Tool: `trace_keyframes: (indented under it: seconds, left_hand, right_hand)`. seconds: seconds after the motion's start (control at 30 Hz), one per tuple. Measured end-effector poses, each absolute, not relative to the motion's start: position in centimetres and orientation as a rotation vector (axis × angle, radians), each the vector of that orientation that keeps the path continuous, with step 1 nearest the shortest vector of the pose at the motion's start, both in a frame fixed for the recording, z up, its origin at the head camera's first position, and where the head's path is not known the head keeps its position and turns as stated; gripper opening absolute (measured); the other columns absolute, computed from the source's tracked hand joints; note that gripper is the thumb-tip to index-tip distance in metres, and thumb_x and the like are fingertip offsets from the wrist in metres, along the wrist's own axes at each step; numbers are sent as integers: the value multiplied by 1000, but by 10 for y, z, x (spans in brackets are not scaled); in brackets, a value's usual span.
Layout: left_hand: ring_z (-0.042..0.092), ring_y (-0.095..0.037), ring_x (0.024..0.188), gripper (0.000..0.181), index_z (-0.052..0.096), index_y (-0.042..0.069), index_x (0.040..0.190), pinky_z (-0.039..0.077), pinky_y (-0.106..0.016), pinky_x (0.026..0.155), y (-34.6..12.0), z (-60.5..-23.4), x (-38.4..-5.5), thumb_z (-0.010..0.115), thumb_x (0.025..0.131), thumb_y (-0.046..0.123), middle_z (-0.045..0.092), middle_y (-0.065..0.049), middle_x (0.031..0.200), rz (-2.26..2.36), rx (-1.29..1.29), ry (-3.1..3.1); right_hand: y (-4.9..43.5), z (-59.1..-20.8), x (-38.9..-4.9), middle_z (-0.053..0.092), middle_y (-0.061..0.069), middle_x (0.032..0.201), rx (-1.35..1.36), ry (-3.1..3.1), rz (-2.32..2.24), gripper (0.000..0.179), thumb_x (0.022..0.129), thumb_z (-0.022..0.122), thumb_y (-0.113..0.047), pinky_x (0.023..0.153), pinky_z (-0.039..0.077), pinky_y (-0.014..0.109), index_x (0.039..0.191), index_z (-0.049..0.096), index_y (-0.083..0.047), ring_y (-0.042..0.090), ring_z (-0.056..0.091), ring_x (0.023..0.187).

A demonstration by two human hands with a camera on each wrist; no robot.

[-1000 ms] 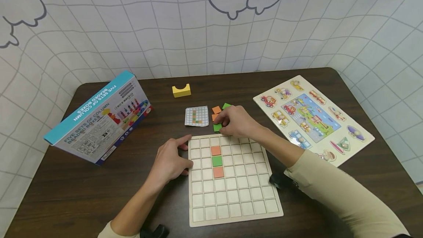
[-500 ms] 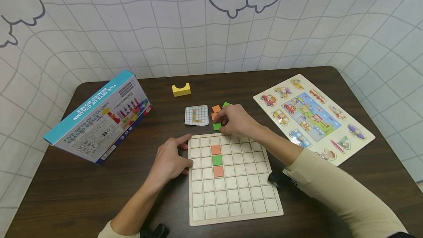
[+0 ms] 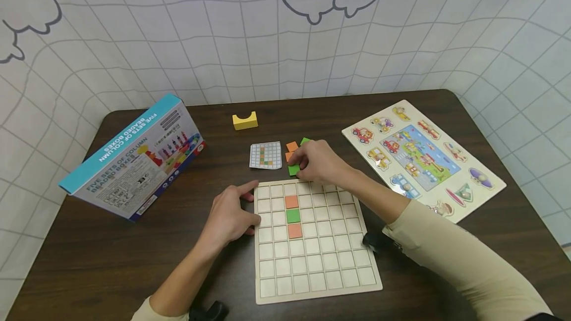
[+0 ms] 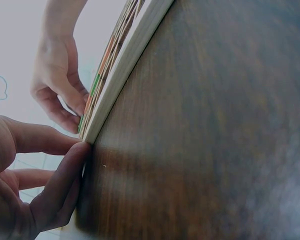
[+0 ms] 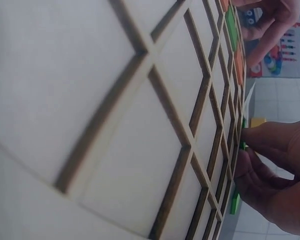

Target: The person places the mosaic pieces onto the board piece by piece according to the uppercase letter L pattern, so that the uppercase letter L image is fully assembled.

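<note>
A pale wooden grid board (image 3: pixel 321 261) lies on the table, with two orange tiles (image 3: pixel 291 202) and one green tile (image 3: pixel 293 216) in its third column. My left hand (image 3: pixel 227 214) rests against the board's left edge, fingertips touching the rim. Beyond the far edge, my right hand (image 3: pixel 322 162) pinches another green square tile (image 3: pixel 293 170) between thumb and fingers; the right wrist view shows this green tile (image 5: pixel 242 141) at the fingertips. Loose orange tiles (image 3: pixel 292 147) and a green tile (image 3: pixel 305 140) lie beside that hand, partly covered by it.
A small pattern card (image 3: pixel 265 155) lies just left of the loose tiles. Farther back sits a yellow arched block (image 3: pixel 245 121). A blue-topped box (image 3: pixel 142 162) stands at left, and a vehicle picture puzzle board (image 3: pixel 428 133) lies at right.
Both hands stay nearly in place. The green tile at my right fingertips shifts only very slightly; the tiles on the board stay the same.
</note>
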State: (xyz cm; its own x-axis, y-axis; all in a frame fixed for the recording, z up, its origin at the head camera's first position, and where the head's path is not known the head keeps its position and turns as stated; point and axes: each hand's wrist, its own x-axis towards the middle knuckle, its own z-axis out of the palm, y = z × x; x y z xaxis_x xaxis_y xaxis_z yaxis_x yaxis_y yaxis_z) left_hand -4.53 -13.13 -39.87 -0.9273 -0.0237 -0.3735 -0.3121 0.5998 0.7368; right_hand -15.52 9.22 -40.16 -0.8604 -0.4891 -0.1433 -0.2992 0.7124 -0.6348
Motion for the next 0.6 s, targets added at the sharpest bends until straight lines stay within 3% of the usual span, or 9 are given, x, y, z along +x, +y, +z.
trace_keyframes:
  seconds: [0.6]
  left_hand:
    - [63,-21,55,87,55,18,152,60,-30,49,-131,-400,-47,80,73,-9,54,-14,117,1222,-277,2506]
  right_hand:
    - [96,-397,-151,76,2,99,-642,2622,-901,23,81,81,-2,78,60,28,103,82,-9,15,67,89]
